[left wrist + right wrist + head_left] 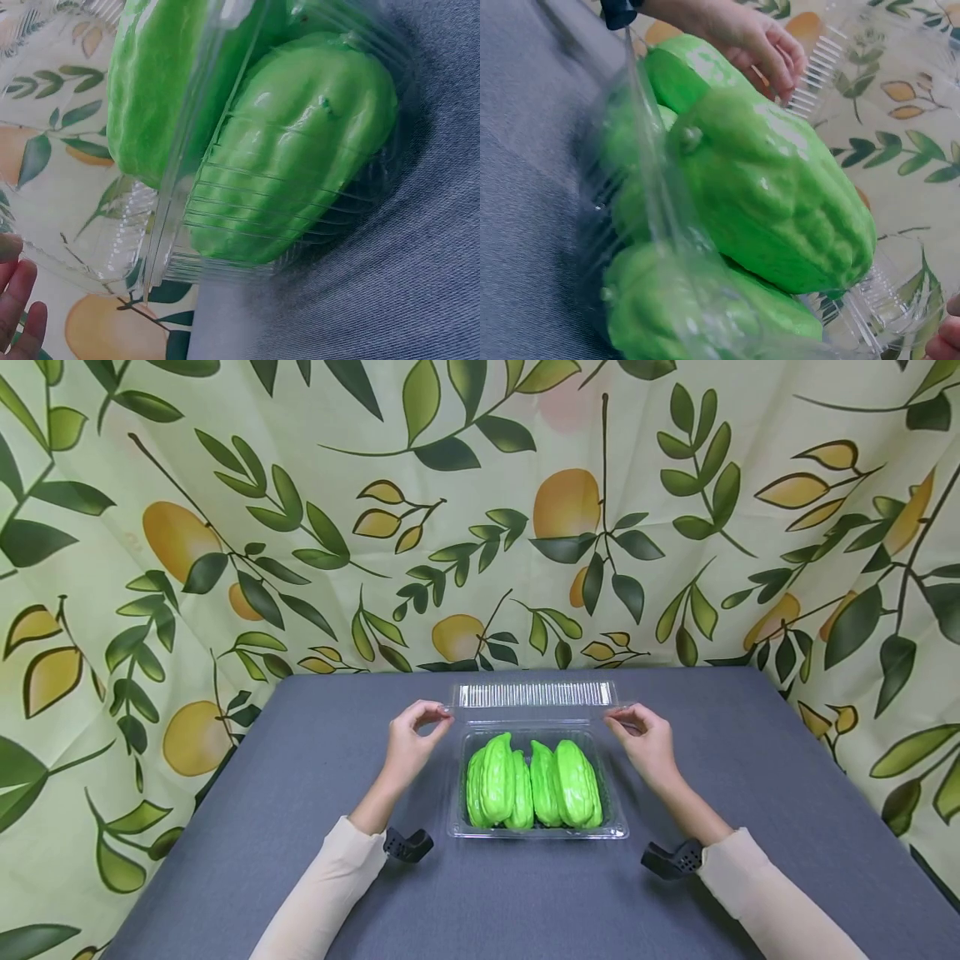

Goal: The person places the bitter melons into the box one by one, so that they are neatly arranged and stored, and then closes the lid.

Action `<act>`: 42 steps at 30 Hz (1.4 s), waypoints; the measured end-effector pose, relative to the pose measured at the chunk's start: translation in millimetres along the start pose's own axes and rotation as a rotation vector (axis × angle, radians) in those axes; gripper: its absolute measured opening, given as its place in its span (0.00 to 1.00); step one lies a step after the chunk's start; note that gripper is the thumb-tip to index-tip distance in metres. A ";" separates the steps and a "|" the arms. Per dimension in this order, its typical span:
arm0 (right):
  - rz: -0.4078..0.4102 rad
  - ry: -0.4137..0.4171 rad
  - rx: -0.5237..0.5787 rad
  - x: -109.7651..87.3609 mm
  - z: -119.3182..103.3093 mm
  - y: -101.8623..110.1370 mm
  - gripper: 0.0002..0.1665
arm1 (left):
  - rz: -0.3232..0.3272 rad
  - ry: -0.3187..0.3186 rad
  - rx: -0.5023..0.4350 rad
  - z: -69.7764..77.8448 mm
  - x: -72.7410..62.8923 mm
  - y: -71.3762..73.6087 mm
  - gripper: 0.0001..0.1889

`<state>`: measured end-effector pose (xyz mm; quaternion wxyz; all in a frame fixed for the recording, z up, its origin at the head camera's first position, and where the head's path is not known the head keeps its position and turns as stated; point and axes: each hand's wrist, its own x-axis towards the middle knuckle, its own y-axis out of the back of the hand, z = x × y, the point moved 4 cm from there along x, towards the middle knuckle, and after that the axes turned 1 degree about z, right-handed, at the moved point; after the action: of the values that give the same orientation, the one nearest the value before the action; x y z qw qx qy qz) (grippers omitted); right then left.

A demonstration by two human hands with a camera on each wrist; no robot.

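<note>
A clear plastic clamshell box [537,833] sits on the table with its lid [534,695] raised at the back. Several glossy green, ribbed bitter melons [497,781] lie side by side in the base, and the right wrist view shows one melon [780,202] rising above the rim. The left hand [412,739] pinches the lid's left corner between thumb and fingers. At the opposite corner, the right hand [647,743] pinches the lid the same way. Only fingertips of the left hand [16,307] show in its own wrist view.
The box stands on a dark grey-blue tabletop [517,902]. Behind it hangs a cloth [495,552] printed with leaves and fruit. Black wrist-worn devices sit by both sleeves, a left one [408,845] and a right one [672,860].
</note>
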<state>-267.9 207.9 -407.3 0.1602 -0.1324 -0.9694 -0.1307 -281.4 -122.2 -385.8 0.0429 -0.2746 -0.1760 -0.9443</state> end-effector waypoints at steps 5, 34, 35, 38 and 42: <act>-0.020 -0.004 -0.098 -6.1 -3.1 2.2 0.10 | -0.011 -0.005 -0.022 -3.1 -4.0 2.6 0.05; -0.220 -0.174 0.010 -30.3 -10.5 21.6 0.30 | -0.172 0.179 -0.061 3.9 -31.0 11.3 0.13; -0.232 -0.161 -0.017 -31.5 -10.7 22.3 0.29 | -0.185 0.186 -0.055 4.4 -31.9 11.5 0.13; -0.267 -0.121 -0.131 -35.6 -11.2 24.5 0.27 | -0.241 0.211 -0.052 5.0 -35.9 12.0 0.13; -0.317 -0.089 -0.238 -41.2 -10.5 27.0 0.26 | -0.323 0.235 -0.061 6.8 -42.4 14.2 0.16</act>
<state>-219.3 221.1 -406.2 0.0778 -0.0016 -0.9620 -0.2619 -239.6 -133.7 -398.8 -0.0971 -0.1320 -0.1827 -0.9694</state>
